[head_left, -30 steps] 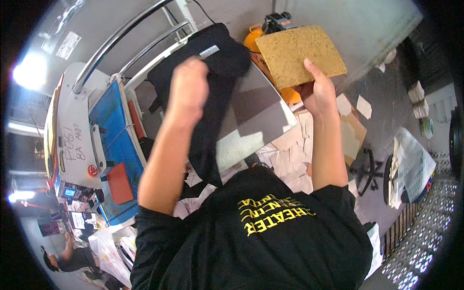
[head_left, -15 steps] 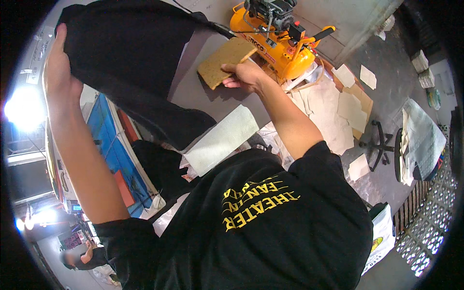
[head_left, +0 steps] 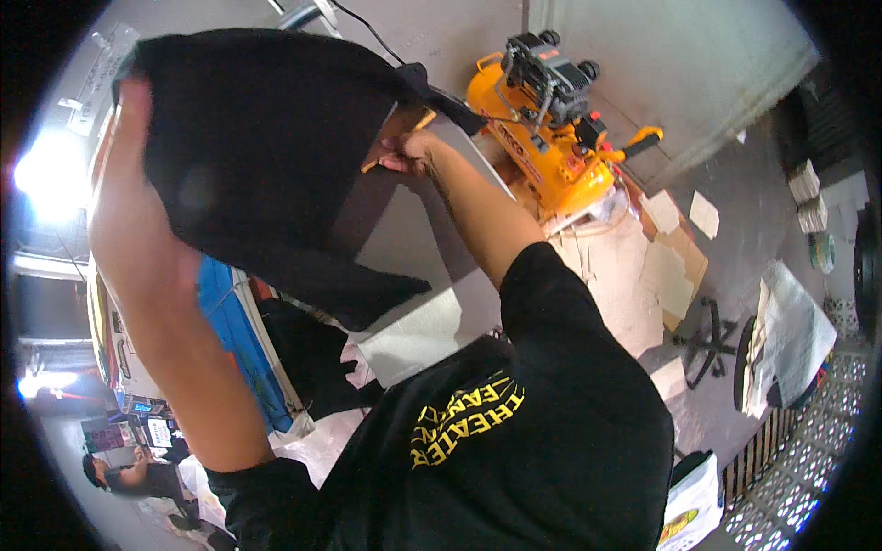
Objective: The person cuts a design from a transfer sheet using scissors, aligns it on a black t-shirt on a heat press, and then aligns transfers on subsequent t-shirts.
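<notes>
A black cloth (head_left: pixel 248 138), apparently a garment piece, is lifted at the upper left over a flat grey board (head_left: pixel 404 225) with a pale near end. My left hand (head_left: pixel 142 202), blurred, grips the cloth's left edge with the thumb over it. My right hand (head_left: pixel 409 151) holds a thin yellow-brown rectangular pad (head_left: pixel 397 124) at the cloth's right side. The cloth hides most of this pad; its edges show beside my fingers. The cloth's lower corner hangs over the board.
A yellow air compressor (head_left: pixel 542 138) stands beyond the board. Cardboard and paper sheets (head_left: pixel 611 275) cover the floor at right, near a wheeled chair base (head_left: pixel 707 340) and a stacked seat (head_left: pixel 790 331). A blue panel (head_left: pixel 243 340) lies at left. Another person (head_left: pixel 138 477) is far lower left.
My right hand has moved left with the pad, which is now mostly behind the cloth. My left hand has shifted slightly down and right, and the raised cloth extends further right.
</notes>
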{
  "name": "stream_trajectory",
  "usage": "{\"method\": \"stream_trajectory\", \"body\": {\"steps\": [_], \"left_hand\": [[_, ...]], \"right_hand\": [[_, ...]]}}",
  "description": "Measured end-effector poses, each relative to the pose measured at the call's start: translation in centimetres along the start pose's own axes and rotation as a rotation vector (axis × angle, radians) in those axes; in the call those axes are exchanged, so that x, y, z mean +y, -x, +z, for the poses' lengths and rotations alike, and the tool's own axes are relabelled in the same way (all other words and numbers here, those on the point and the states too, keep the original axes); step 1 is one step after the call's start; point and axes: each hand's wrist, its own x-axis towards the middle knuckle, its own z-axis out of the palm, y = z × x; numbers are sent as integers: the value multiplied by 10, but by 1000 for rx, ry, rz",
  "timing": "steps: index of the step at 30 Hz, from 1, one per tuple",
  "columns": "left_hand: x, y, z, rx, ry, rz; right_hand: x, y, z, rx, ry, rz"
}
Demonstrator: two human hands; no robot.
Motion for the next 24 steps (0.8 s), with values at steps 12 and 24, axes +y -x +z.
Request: {"method": "stream_trajectory", "body": {"steps": [12, 24], "left_hand": [[-51, 92, 49, -1207, -159, -87], [-370, 207, -215, 219, 390, -1058]], "right_hand": [[24, 105, -37, 19, -329, -106], [54, 323, -141, 337, 10, 108]]}}
